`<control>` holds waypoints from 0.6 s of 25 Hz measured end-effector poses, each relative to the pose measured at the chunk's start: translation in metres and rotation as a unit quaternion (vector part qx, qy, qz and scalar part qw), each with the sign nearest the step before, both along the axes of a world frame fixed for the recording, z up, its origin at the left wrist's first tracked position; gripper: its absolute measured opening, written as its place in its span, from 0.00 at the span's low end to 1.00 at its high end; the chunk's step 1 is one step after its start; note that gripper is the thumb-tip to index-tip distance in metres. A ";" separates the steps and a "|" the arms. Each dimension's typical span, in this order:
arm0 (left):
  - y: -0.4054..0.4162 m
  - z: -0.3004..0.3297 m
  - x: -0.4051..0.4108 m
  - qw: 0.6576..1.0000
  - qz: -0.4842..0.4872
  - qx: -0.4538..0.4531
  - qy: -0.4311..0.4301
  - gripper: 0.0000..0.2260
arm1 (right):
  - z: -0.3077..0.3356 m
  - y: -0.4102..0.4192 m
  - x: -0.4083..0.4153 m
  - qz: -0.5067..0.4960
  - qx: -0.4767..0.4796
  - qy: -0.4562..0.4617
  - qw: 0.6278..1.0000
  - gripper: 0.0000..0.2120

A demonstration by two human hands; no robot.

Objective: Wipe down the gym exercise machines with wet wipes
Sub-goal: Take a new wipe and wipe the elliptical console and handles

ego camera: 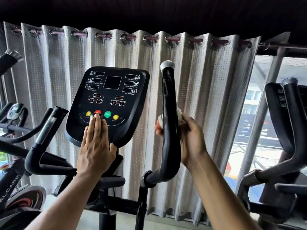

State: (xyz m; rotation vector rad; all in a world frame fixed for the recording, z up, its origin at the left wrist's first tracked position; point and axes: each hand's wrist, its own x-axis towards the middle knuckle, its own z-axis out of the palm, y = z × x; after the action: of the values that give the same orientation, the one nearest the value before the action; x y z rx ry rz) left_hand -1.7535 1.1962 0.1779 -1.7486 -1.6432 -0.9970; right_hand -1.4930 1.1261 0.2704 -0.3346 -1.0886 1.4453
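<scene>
A black exercise machine stands right in front of me, its console (108, 90) carrying dark displays and coloured round buttons. My left hand (95, 146) lies flat on the console's lower part, straight fingertips by the red button. My right hand (189, 140) curls round the machine's upright right handlebar (169, 100) with a white wet wipe (160, 121) wrapped about the bar under its fingers. The wipe shows on both sides of the bar. The left handlebar (49, 123) rises untouched at the left.
A grey curtain (207, 97) hangs close behind the machine. Another black machine (285, 122) stands at the right by a window. Spin bikes (15, 113) crowd the left side, one with a red-trimmed flywheel (25, 198).
</scene>
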 end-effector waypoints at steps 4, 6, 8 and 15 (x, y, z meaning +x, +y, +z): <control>-0.002 0.001 0.001 1.000 0.005 0.001 0.003 0.43 | -0.035 -0.014 0.014 -0.046 -0.030 -0.047 0.997 0.24; -0.002 0.001 0.002 1.000 0.011 0.002 0.008 0.43 | -0.036 -0.012 0.021 -0.076 0.002 -0.070 0.995 0.21; -0.002 0.001 0.002 1.000 0.009 0.002 0.004 0.43 | -0.021 -0.003 0.027 -0.156 0.049 -0.091 0.982 0.11; -0.001 0.000 0.000 1.000 0.003 0.015 0.009 0.43 | 0.125 0.052 0.027 -0.557 0.476 -0.473 0.490 0.09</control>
State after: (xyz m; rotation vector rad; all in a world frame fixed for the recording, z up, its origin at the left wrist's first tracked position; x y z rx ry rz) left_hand -1.7535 1.1957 0.1780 -1.7275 -1.6142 -0.9959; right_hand -1.4662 1.1783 0.3954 -0.8258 -1.7820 -0.7851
